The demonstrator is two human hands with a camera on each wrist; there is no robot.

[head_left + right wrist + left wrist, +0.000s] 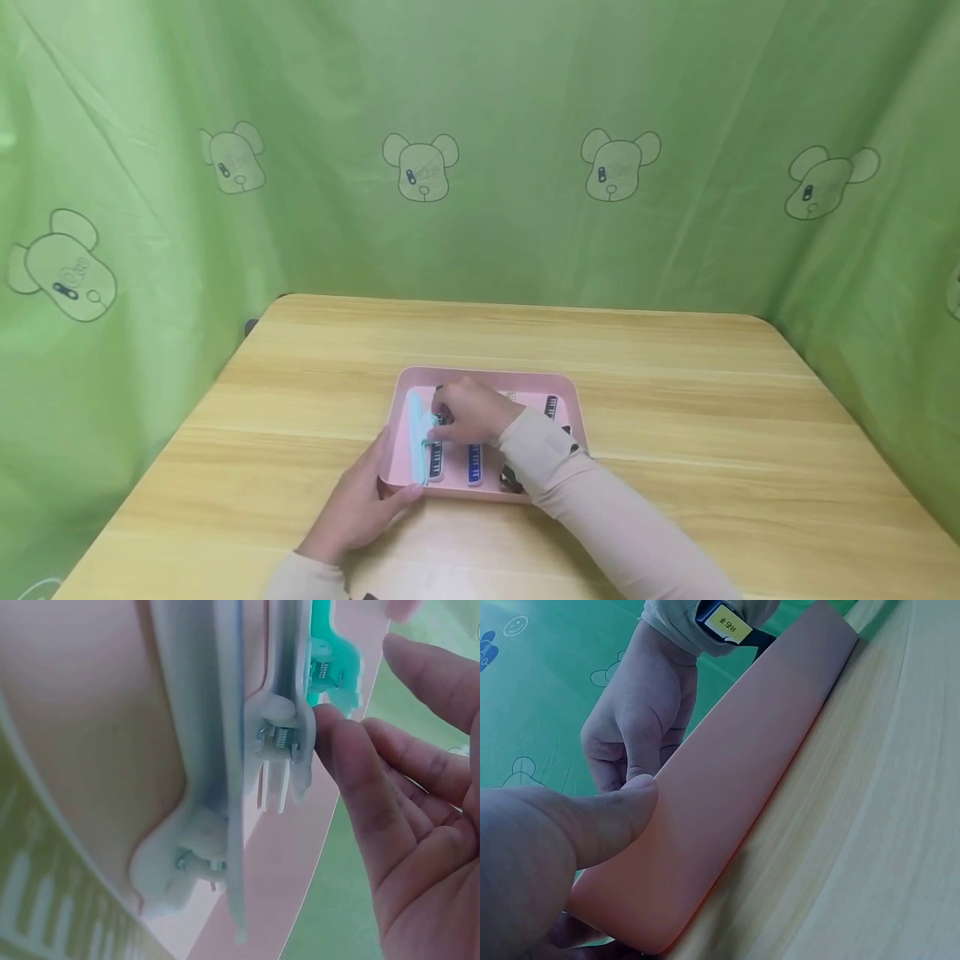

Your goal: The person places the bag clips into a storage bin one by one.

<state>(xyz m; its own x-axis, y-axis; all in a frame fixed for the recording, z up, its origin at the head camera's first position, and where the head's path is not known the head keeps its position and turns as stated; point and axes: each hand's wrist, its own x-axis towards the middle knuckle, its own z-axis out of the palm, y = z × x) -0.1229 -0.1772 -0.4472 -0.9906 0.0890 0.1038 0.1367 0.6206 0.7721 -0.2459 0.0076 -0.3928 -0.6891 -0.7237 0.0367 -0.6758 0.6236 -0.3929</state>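
Observation:
A pink tray [487,493] sits on the wooden table with several bag clips in it. My left hand [352,508] grips its front left corner, thumb over the front wall. Along the left side lies a long turquoise bag clip [417,442], its spring and handle showing in the right wrist view. My right hand [472,412] reaches in and pinches at that handle with bent fingers; the exact contact is partly hidden. Beside it lie a clip with a black strip [436,462] and one with a blue strip [474,464]. Whitish clip bodies [281,735] stand close to the right fingertips.
Another black-striped clip [551,407] lies at the tray's right side, and a dark item [510,480] sits partly under the right forearm. Around the wooden table [675,375] hangs a green curtain [517,242] with bear faces. A small dark object shows at the bottom edge.

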